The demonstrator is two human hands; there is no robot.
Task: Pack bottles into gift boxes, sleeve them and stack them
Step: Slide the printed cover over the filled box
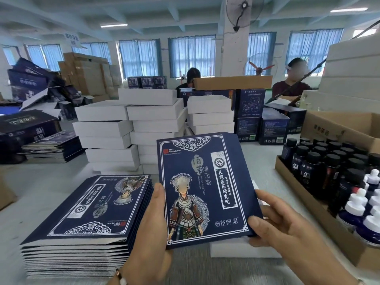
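At the centre of the frame both hands hold one flat navy sleeve (205, 188) upright above the worktop (51, 190). The left hand (153, 221) grips its lower left edge, fingers curled behind; the right hand (273, 221) grips the lower right corner, thumb on the printed face. Under the sleeve, at lower centre, a white gift box (242, 249) lies on the worktop, mostly hidden; whether it already carries bottles cannot be told.

The step in hand looks like sleeving: the sleeve is not yet opened out or slid over the box. Much seems left. A thick stack of flat sleeves (82, 219) waits at lower left, a tall pile of white boxes (131, 128) stands at centre behind, and a cardboard tray (320, 204) at right is full of dark bottles (314, 167) and white-capped bottles (357, 204). Finished navy boxes (263, 120) stand stacked at centre right, so some sets appear done, though their count is unclear.
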